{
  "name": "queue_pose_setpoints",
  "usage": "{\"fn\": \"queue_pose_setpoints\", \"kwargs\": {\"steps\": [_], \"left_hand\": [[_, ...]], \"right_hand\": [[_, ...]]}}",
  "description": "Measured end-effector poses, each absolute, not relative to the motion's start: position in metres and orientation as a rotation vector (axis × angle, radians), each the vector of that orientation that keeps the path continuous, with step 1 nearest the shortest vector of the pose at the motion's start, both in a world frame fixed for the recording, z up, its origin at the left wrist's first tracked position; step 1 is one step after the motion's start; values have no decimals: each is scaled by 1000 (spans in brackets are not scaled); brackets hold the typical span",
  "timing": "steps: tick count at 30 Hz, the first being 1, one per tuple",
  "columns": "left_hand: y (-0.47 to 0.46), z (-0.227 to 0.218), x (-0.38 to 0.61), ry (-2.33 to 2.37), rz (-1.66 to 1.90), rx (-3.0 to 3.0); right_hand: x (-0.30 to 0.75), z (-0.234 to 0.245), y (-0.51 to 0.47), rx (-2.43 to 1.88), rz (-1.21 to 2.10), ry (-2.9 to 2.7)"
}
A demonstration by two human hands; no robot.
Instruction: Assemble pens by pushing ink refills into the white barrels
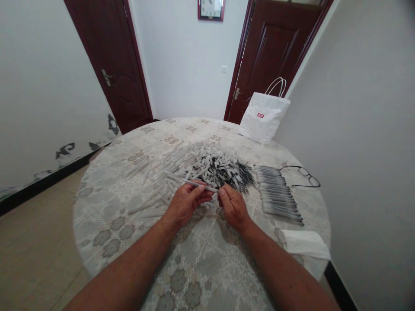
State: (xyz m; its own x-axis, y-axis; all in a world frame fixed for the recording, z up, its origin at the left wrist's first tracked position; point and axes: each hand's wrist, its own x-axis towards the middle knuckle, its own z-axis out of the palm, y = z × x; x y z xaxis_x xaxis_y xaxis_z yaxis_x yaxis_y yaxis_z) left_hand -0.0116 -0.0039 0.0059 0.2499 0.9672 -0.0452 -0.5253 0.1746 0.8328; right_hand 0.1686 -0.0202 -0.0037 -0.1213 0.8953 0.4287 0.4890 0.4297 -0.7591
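Note:
A clear pen barrel [210, 188] lies slantwise between my two hands, above the near edge of a heap of pen parts. My left hand [185, 202] is closed on it, thumb on top and fingers beneath. At its right end, the fingertips of my right hand [234, 207] pinch together; whether a smaller part is in that pinch is hidden. Loose clear barrels [175, 160] spread behind and left of my hands. Short white pieces [212, 152] like pen caps are piled at the middle, with thin dark refills [245, 175] to their right.
A neat row of pens with dark tips [277, 194] lies at the right, beside black-framed glasses [304, 172]. White folded tissue [304, 244] sits near the right edge. A white paper bag [265, 116] stands at the back of the round, cloth-covered table [110, 235].

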Motion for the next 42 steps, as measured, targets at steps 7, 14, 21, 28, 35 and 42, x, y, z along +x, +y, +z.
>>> {"fn": "queue_pose_setpoints", "kwargs": {"steps": [7,14,21,28,35,42], "left_hand": [[-4,6,-12,682,1205,797],[-5,8,-12,667,1185,800],[-3,6,-13,672,1223,793],[-3,5,-12,674,1245,773],[-3,7,-13,684,1249,784],[2,7,-22,714,1296,804]], "right_hand": [[171,-5,-21,-1174,594,-1709],[170,-2,-22,-1195,612,-1716],[173,-7,-17,-1171,753,-1575],[174,-4,-19,-1150,697,-1624],[173,-3,-19,-1141,804,-1573],[174,-7,-11,-1101,1012,-1308]]}}
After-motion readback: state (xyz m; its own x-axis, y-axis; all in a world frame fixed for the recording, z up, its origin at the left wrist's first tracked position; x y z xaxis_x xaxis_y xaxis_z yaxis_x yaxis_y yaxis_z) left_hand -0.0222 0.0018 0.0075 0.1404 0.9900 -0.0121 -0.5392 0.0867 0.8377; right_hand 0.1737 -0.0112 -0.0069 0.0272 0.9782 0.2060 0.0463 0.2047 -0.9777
